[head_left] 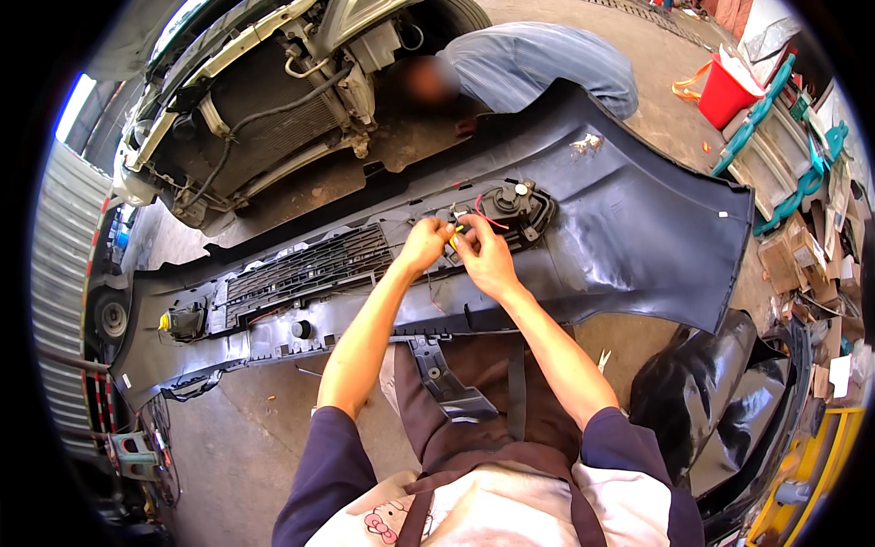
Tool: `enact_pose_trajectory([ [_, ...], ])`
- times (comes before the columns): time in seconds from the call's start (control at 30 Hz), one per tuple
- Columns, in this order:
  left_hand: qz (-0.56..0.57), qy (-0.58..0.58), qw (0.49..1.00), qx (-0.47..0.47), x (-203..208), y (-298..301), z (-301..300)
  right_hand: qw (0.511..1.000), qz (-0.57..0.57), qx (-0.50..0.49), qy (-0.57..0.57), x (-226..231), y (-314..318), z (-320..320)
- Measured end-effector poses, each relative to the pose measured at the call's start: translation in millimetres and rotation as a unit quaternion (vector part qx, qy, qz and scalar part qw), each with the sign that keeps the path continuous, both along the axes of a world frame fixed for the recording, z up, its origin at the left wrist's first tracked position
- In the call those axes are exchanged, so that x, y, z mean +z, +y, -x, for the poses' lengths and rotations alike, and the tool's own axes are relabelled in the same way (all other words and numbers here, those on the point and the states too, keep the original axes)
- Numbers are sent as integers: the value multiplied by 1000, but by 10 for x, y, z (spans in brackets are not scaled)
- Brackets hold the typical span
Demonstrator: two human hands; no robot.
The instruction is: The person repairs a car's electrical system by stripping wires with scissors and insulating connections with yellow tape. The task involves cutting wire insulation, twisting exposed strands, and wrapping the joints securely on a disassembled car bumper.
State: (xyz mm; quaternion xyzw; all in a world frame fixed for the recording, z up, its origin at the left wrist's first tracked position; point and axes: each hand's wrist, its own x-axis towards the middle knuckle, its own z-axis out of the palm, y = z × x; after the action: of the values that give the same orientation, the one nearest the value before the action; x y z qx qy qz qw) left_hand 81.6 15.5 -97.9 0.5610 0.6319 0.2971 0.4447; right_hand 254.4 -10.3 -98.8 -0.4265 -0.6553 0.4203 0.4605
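Note:
A large black car bumper (620,219) lies inner side up across the space before me, its mesh grille (310,264) in the middle. Over the right end of the grille, my left hand (425,246) and my right hand (483,260) come together, fingers pinched on a small yellow part (455,239). Its exact kind is mostly hidden by the fingertips. Just beyond, a black fog lamp housing (515,202) with a thin red wire is fixed in the bumper. Another lamp housing (189,321) with a yellow piece sits at the left end.
Behind the bumper stands a car with its front stripped (273,118). A co-worker in a blue shirt (538,68) crouches beside it. At right are a red bucket (729,89), cardboard boxes (793,255) and glossy black panels (702,392). A black bracket (448,378) extends toward me.

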Motion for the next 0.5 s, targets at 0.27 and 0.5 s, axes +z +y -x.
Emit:
enact_pose_trajectory([
  [0.27, 87, -251, 963, 35, 184, -63, 20, 967, -170, -82, -170, -118, 19, -13],
  [0.5, 103, -349, 931, 22, 365, -143, 81, 992, -83, -88, -44, -216, 26, 132],
])
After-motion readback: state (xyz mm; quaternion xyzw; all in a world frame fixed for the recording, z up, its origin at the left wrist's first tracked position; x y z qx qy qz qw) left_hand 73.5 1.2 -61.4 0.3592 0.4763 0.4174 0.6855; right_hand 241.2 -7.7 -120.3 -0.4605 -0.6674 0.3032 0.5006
